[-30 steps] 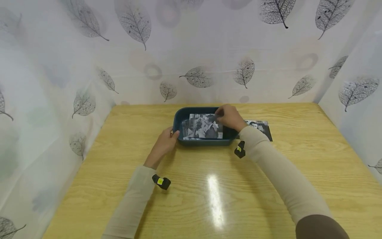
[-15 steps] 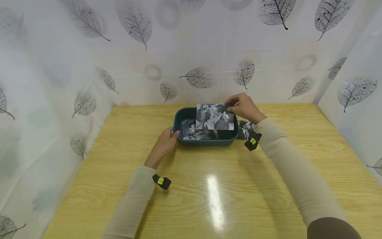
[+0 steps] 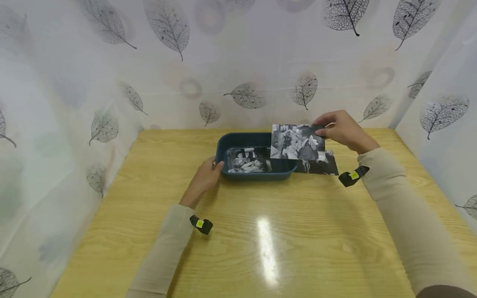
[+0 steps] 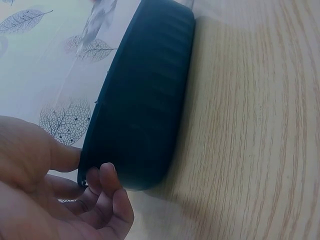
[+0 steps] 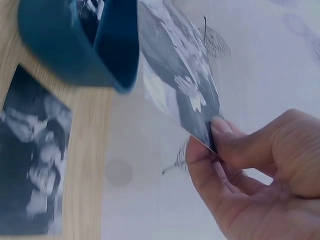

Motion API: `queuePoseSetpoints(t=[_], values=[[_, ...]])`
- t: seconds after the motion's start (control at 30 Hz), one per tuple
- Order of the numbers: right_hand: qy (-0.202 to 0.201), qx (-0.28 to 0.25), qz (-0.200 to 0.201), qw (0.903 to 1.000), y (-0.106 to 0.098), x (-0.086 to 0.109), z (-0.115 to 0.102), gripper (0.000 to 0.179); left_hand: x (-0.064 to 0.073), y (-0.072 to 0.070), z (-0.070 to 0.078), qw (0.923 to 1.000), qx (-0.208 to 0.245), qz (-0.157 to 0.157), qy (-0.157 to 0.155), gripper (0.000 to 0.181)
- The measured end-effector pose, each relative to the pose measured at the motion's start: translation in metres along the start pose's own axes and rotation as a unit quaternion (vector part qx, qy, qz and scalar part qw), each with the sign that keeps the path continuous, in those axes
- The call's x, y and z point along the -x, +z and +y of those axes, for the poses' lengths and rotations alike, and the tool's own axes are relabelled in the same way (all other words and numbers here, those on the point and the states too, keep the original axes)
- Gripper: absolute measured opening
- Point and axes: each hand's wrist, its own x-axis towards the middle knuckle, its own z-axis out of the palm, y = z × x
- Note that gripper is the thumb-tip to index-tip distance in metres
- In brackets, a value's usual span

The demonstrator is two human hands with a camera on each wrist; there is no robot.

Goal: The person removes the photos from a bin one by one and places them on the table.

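A dark teal plastic basin [image 3: 257, 177] stands on the table, and black-and-white photos [image 3: 247, 160] lie inside it. My left hand [image 3: 205, 178] grips its left end; in the left wrist view the thumb and fingers pinch the rim from both sides. With thumb and fingertips, my right hand [image 3: 344, 130] pinches the right edge of a black-and-white photo [image 3: 296, 142], raised above the basin's right end. Below that photo, another photo [image 3: 318, 164] lies on the table just right of the basin, partly covered in the head view. The right wrist view shows this table photo [image 5: 35, 160] more fully.
The wooden table [image 3: 238, 231] reaches back to a pale curtain [image 3: 261, 54] printed with leaves, which also hangs along both sides. Each wrist carries a small black camera, the left camera [image 3: 201, 224] and the right camera [image 3: 353, 176].
The right hand has lifted the photo out of the basin and carried it to the right, uncovering the photos underneath. The left hand has stayed on the basin's rim.
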Motion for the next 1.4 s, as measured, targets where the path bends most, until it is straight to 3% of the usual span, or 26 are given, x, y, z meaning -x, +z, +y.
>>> queuePoseSetpoints(t=[0.3, 0.6, 1.0, 1.4], values=[[0.031, 0.001, -0.039, 0.9987, -0.022, 0.031, 0.035, 0.034, -0.002, -0.001, 0.001, 0.9999, 0.005, -0.010, -0.004, 0.045], [0.053, -0.013, -0.076, 0.9957, -0.026, 0.055, 0.067, 0.036, -0.002, -0.002, 0.002, 0.9999, -0.003, -0.012, -0.003, 0.045], [0.043, -0.054, -0.107, 0.9918, -0.007, 0.074, 0.108, 0.030, -0.002, -0.001, 0.001, 1.0000, 0.001, -0.010, -0.002, 0.045], [0.042, -0.057, -0.115, 0.9908, 0.021, 0.073, 0.123, 0.026, -0.002, 0.000, 0.000, 0.9998, 0.015, -0.007, -0.010, 0.044]])
